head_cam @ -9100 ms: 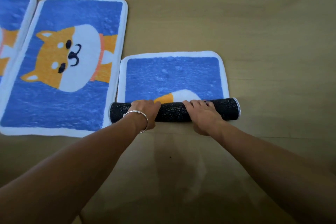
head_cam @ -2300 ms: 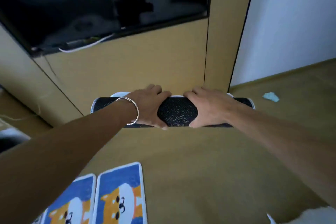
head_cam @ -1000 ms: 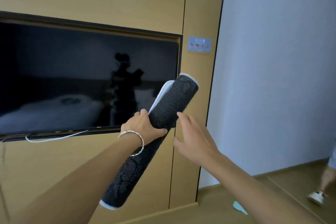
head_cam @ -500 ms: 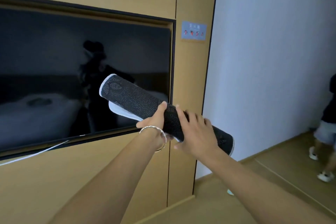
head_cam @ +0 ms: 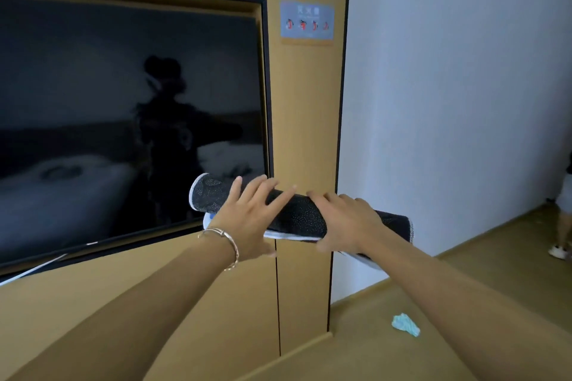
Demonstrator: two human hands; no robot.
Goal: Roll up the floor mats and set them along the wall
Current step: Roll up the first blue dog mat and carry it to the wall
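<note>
Two hands (head_cam: 250, 219) (head_cam: 343, 219) holding mat (head_cam: 303, 214), fingers (head_cam: 256, 192) splayed (left)

Dark rolled mat (head_cam: 305, 216), midair, near-horizontal

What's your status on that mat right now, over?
Left grip flat on rolled mat, right grip holds it. Mat off the floor, white edge hanging loose. Teal scrap by wall.

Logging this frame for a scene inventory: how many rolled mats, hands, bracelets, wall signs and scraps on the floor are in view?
rolled mat: 1
hands: 2 (left hand, right hand)
bracelet: 1
wall sign: 1
teal scrap: 1
total: 6
</note>
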